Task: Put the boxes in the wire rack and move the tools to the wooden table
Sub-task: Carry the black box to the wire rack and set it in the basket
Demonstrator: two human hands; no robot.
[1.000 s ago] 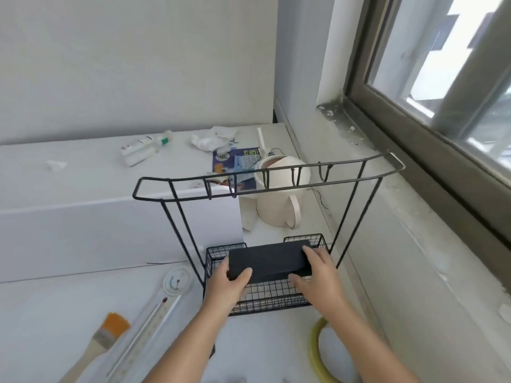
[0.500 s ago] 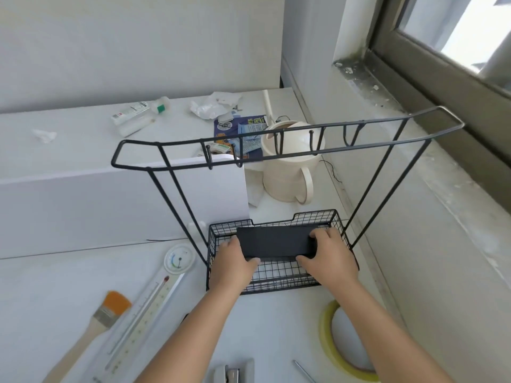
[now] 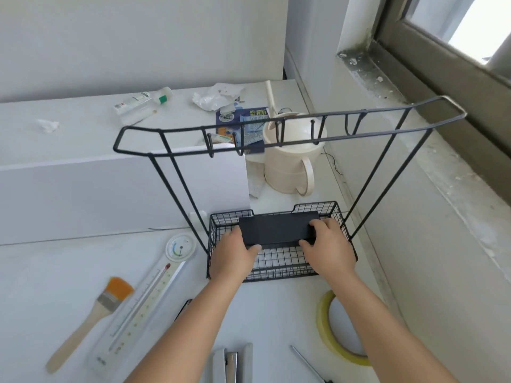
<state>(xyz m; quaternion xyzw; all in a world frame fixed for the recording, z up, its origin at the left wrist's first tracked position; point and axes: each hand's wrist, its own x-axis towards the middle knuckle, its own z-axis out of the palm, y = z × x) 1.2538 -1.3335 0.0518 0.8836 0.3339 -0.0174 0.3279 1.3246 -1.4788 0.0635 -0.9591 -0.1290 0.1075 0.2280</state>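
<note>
A flat black box (image 3: pixel 276 229) lies low inside the basket of the black wire rack (image 3: pixel 338 214), toward its far side. My left hand (image 3: pixel 233 252) grips the box's left end and my right hand (image 3: pixel 329 248) grips its right end. Tools lie on the white surface near me: a paintbrush (image 3: pixel 91 316) with orange bristles, a long thermometer board (image 3: pixel 143 302) with a round dial, a stapler (image 3: pixel 231 364) at the bottom edge, a yellow tape roll (image 3: pixel 325 330) and a thin metal rod (image 3: pixel 305 362).
The rack's tall frame with hooks (image 3: pixel 279 134) rises over the basket. Behind it stand a cream jug (image 3: pixel 290 167), a blue packet (image 3: pixel 249 120), crumpled plastic (image 3: pixel 215 98) and tubes (image 3: pixel 138 103) on a raised white ledge. A wall and window sill (image 3: pixel 414 120) close the right side.
The box has gone down from above the basket's front to deep inside it, both hands still on its ends. The view has tilted down, bringing the stapler and tape roll into sight.
</note>
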